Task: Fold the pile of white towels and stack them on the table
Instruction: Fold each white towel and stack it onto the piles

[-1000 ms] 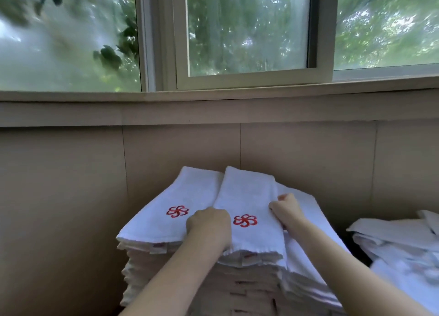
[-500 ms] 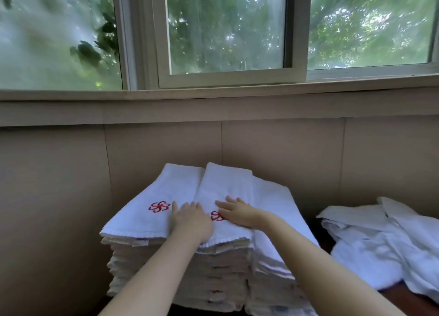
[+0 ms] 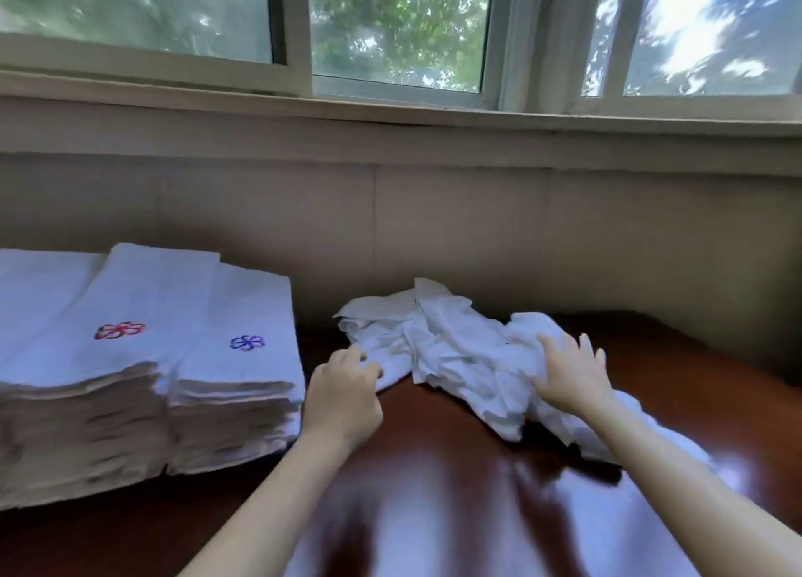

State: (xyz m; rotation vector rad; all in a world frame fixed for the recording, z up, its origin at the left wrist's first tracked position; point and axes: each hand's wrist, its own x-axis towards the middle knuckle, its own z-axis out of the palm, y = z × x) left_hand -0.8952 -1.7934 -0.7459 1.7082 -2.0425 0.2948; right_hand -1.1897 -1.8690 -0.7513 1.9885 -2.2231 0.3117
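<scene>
Here the towel pile (image 3: 455,351) lies crumpled on the table (image 3: 434,490), near the folded stack (image 3: 130,359). The right grip (image 3: 568,372) rests spread on it; the left grip (image 3: 343,398) curls at its edge, pinch unclear.

Two hands (image 3: 343,396) (image 3: 568,372), three folded stacks (image 3: 234,316), one crumpled pile (image 3: 455,346).

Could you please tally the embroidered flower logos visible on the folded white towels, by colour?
Red embroidered flower logo: 1
Blue embroidered flower logo: 1
Total: 2
</scene>
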